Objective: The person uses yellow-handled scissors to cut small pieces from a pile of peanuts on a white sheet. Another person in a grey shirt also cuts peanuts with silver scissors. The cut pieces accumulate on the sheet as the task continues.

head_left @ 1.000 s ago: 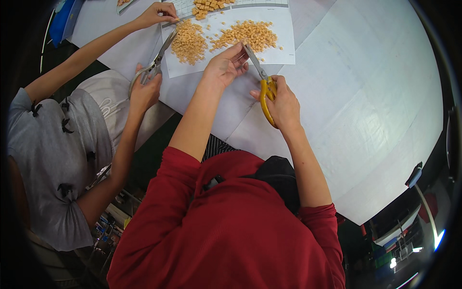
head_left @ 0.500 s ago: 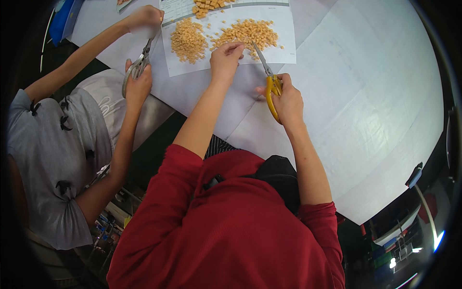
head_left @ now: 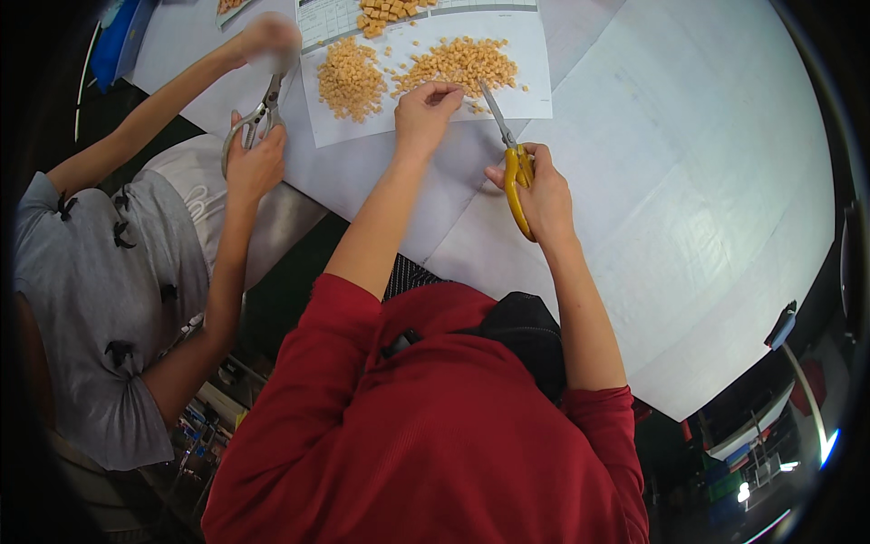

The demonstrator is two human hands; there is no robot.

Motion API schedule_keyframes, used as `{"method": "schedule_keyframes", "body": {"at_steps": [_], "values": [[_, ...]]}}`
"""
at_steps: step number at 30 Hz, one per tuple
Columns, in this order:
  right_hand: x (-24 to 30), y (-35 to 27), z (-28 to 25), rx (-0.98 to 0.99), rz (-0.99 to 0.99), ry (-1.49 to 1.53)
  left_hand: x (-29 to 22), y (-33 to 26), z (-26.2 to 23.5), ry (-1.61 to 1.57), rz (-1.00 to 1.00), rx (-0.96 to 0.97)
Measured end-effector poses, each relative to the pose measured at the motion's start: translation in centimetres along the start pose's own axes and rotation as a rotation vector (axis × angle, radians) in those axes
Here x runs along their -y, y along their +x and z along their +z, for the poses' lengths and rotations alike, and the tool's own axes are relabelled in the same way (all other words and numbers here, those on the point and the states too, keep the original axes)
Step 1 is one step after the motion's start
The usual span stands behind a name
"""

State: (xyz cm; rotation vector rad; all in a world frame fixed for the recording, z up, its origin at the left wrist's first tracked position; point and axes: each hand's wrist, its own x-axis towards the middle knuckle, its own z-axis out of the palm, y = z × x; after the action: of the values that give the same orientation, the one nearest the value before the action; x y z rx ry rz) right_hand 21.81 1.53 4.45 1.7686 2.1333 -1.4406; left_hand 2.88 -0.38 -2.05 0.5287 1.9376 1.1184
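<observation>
A: Right hand (head_left: 544,195), centre of frame — what's it on?

B: Clamped round the yellow handles of a pair of scissors (head_left: 509,161). Blades point up toward the upper centre, tips at the edge of the right pile of orange cubes (head_left: 462,65).

A: Blades open or shut?

B: Look close together, can't tell for sure at this size.

A: Left hand (head_left: 426,107)?

B: Just left of the blades, fingertips pinched together right at the lower edge of that pile. Likely pinching a small piece, but it's hidden by the fingers.

A: Where do the cubes sit?

B: On a white paper sheet (head_left: 535,86), upper centre, on the white table (head_left: 689,208). Second pile (head_left: 349,80) to its left, third bit at the top edge.

A: Handling guess?

B: Cubes look small, light, probably soft-ish and crumbly, so they'd scatter or roll easily. Best pinched by fingertips on opposite faces, gently. Scissors are stiff and light; take them by the yellow loops, away from the blades.

A: Anyone else?

B: Co-worker in a grey shirt (head_left: 100,299) at the left of frame. One of their hands (head_left: 256,161) holds metal shears (head_left: 256,122); the other hand (head_left: 267,36) is up at the upper left, blurred.
</observation>
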Motion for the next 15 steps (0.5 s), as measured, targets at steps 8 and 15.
{"method": "schedule_keyframes", "body": {"at_steps": [8,15], "values": [[0.6,-0.6,-0.2,0.040,-0.042,-0.008,-2.4,-0.4,-1.9,-0.407,-0.160,0.148],[1.1,-0.5,0.1,0.041,-0.066,-0.009,-2.3,-0.6,-1.6,-0.325,0.020,0.110]]}}
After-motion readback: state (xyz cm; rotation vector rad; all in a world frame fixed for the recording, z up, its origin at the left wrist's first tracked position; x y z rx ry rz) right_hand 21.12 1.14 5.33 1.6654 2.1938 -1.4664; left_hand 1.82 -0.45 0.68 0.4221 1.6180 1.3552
